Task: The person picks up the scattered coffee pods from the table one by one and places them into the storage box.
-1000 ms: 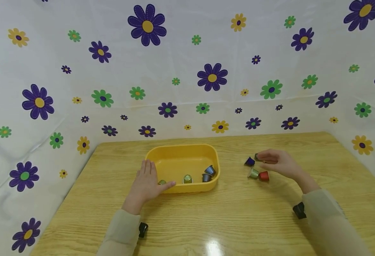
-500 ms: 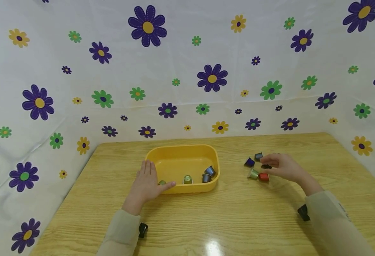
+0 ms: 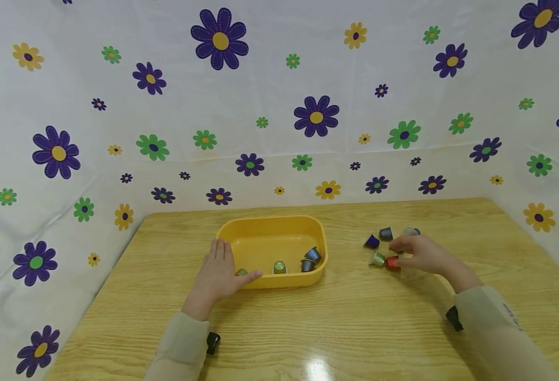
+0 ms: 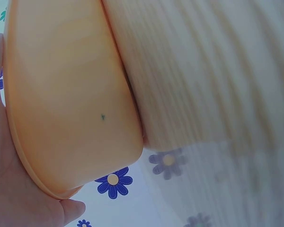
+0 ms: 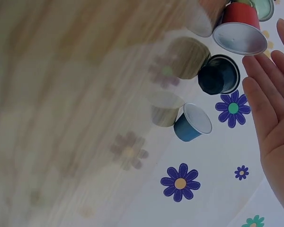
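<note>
My left hand [image 3: 217, 270] rests on the near left corner of a yellow tray [image 3: 270, 280], fingers straight, thumb over the front rim. In the left wrist view, it lies along the tray's rim. My right hand [image 3: 424, 254] reaches over a loose group of coffee capsules. Its fingers are close to a red coffee capsule [image 3: 392, 263], beside a pale green one [image 3: 377, 259]. In the right wrist view, thumb and fingers are apart with no capsule between them. A dark capsule [image 5: 219, 74] lies near the fingertips, and a blue capsule [image 5: 192, 123] farther off.
Inside the tray lie a green capsule [image 3: 279, 267], another partly behind the left thumb, and two bluish capsules [image 3: 310, 259]. A dark blue capsule [image 3: 371, 242] and greyish ones [image 3: 385, 233] lie on the wooden table [image 3: 308, 328]. Flowered cloth [image 3: 270, 90] encloses the back and sides.
My right hand has drawn nearer to me, from the far capsules to the red one, uncovering greyish capsules behind it. My left hand and the tray have stayed put.
</note>
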A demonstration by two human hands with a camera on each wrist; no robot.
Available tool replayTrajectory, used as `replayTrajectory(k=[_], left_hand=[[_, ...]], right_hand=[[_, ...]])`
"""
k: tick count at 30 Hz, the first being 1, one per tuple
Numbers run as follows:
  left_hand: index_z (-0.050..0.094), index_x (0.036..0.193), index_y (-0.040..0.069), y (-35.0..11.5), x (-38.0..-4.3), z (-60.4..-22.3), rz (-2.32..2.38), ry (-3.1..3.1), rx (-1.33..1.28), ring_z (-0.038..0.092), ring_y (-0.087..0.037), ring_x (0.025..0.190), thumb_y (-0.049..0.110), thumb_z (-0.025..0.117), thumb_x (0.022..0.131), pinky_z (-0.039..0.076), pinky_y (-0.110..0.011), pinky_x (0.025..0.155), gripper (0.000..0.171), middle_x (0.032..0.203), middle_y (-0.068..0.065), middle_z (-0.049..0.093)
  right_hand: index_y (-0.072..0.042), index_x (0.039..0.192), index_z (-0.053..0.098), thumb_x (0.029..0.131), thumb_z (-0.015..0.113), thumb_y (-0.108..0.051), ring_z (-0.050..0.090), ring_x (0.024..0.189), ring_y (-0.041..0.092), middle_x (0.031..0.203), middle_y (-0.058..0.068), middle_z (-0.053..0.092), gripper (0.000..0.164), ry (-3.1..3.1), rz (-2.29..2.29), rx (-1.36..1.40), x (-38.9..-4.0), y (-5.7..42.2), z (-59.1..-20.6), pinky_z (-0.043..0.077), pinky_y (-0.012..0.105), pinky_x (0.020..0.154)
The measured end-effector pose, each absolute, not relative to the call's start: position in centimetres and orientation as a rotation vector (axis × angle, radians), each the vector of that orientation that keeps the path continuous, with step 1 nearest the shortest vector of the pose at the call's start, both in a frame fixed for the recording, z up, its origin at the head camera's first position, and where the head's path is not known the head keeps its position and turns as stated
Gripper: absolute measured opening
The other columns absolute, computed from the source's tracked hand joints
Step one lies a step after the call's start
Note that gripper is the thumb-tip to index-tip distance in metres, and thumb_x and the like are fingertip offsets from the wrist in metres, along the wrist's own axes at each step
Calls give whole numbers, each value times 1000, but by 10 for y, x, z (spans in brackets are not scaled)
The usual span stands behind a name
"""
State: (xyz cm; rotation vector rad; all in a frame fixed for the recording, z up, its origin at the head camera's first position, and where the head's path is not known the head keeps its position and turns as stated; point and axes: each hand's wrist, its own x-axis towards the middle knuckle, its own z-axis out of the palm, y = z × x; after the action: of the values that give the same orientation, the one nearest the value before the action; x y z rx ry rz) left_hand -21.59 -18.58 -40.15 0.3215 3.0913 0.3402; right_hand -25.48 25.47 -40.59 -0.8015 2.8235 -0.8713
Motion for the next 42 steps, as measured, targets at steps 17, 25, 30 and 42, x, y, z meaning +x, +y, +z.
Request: replayTrajectory(k=[17,25,30,42], left_hand=[[14,133,-16,-186,-216,-402,337,3088,320,-1,-41,129,76,34,73,11,-50,102,112,140,-31,7],[13,134,-16,-187,-217,-402,346,3087,320,-1,-42,129,77,33,72,10,-51,102,113,140,-32,5],[12,134,-16,-186,-217,-400,346,3083,316,-2,-41,129,76,33,73,9,-50,102,112,140,-31,5],[13,134,-15,-186,-217,-403,339,3075,305,-2,-41,129,78,32,72,10,-52,102,114,140,-31,5]], right_hand=[[8,105,59,74,70,-11,56,94,35,102,19,60,37,2800,-627,-889,-257,253,-406,45,46,79],[7,106,59,73,71,-11,55,95,36,103,18,60,39,2793,-593,-876,-262,255,-408,44,48,79],[7,106,59,73,71,-11,55,94,36,101,18,61,39,2784,-604,-871,-262,255,-409,44,48,79],[8,104,60,74,71,-10,55,96,37,103,19,60,36,2788,-644,-860,-258,255,-408,45,46,80]])
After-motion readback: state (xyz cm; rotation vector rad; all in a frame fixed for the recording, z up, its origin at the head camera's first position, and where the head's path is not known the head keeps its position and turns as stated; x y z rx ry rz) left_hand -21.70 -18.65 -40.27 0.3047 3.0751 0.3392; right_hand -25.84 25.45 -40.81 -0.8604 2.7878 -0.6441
